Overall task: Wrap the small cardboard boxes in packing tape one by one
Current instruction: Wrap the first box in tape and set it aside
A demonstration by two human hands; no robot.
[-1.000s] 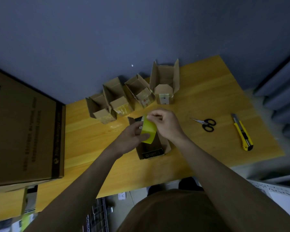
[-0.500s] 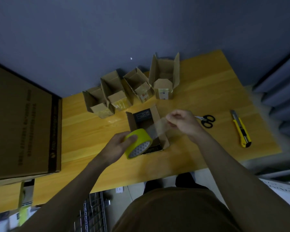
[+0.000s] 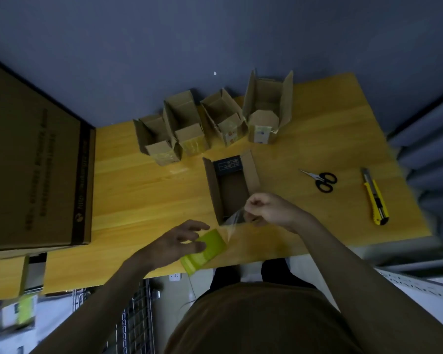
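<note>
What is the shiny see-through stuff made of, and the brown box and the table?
The strip of tape looks like thin clear plastic film: glossy, and the table shows through it. The open box looks like matte brown cardboard, with thin folded walls. The table seems to be smooth yellowish wood, with faint grain lines.

Open brown box (image 3: 231, 186), seemingly flat; yellow tape roll (image 3: 208, 247).

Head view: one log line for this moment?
left hand: holds tape roll | right hand: pinches tape end | box: open
</note>
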